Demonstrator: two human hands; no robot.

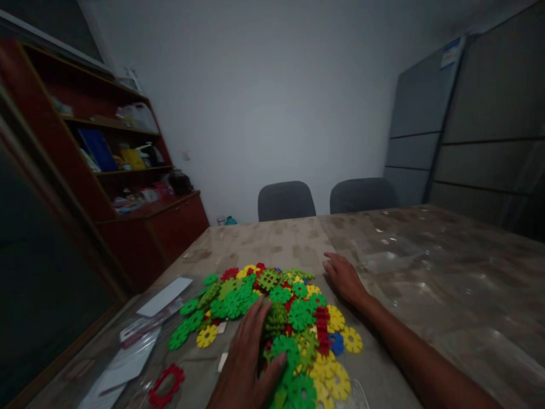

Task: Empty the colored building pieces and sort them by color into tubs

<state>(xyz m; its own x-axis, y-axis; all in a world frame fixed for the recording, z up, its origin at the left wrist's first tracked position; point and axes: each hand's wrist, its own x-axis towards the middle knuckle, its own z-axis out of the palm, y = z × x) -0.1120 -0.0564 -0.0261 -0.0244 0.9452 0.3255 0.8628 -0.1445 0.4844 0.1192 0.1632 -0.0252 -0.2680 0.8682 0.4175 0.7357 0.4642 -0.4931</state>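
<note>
Head view: a heap of plastic pieces (pixel 279 318), mostly notched, flower-like discs with some square lattices (pixel 269 279), is spread over the mottled tabletop (pixel 293 241). The hands are kept apart: the left hand (pixel 249 358) is laid on the heap, thumb parted from fingers; the right hand (pixel 346 279) is held just right of it, fingers loosely extended. Left of the heap, a toothed red ring (pixel 179 375) and a smooth white rectangle (pixel 165 296) are seen.
</note>
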